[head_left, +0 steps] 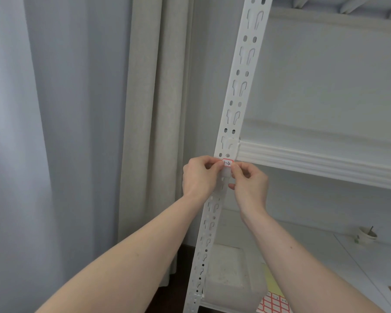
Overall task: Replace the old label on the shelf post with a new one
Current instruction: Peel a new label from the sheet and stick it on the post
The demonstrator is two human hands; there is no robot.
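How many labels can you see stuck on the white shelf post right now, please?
1: a red-bordered label on the post, pinched between the left hand and right hand. Fingers may hide others.

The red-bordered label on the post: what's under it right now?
The label lies on the white shelf post, just below the shelf beam. Both hands pinch its side edges, hiding them; any old label beneath cannot be seen.

Both hands, left (199,177) and right (250,184), raised, fingertips pinching.

Red-edged label (227,163) on shelf post (235,105): handwritten "-4" legible, 1st char hidden by finger.
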